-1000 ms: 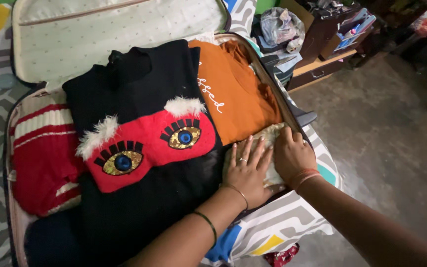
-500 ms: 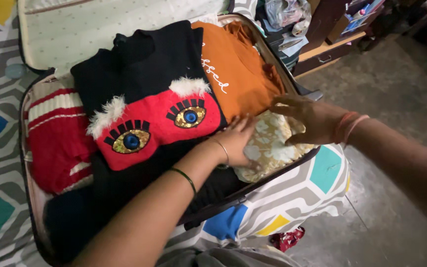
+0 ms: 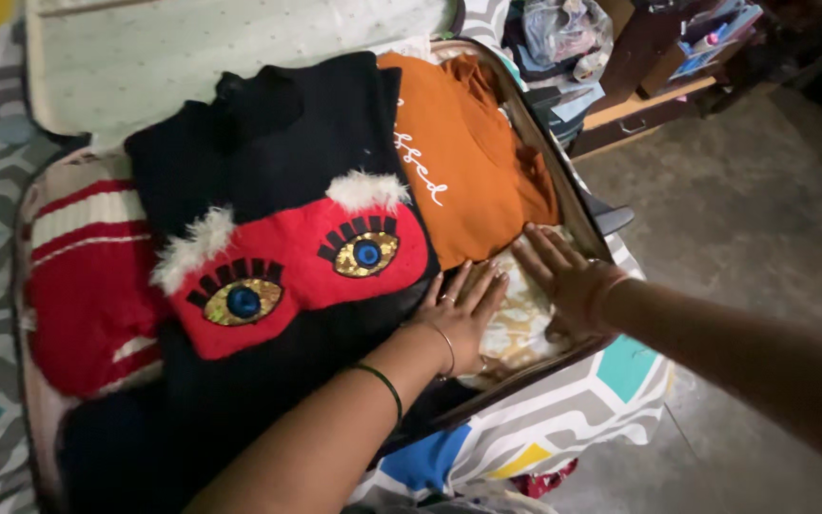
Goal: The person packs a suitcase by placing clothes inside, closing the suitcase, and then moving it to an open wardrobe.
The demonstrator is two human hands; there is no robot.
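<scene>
Open suitcase (image 3: 594,195) on a geometric-print bedsheet (image 3: 563,428), pale lining of lid at far left. Contents, left to right: red-and-cream striped knit (image 3: 88,286); black sweater (image 3: 268,171) with red patch, sequinned eyes, white fluffy brows; folded orange top (image 3: 468,171); cream floral cloth (image 3: 518,319), thin and crumpled, in near right corner. Left hand (image 3: 463,309) flat on the floral cloth, fingers spread moderately. Right hand (image 3: 563,276) flat beside it, fingers wide, nothing gripped.
</scene>
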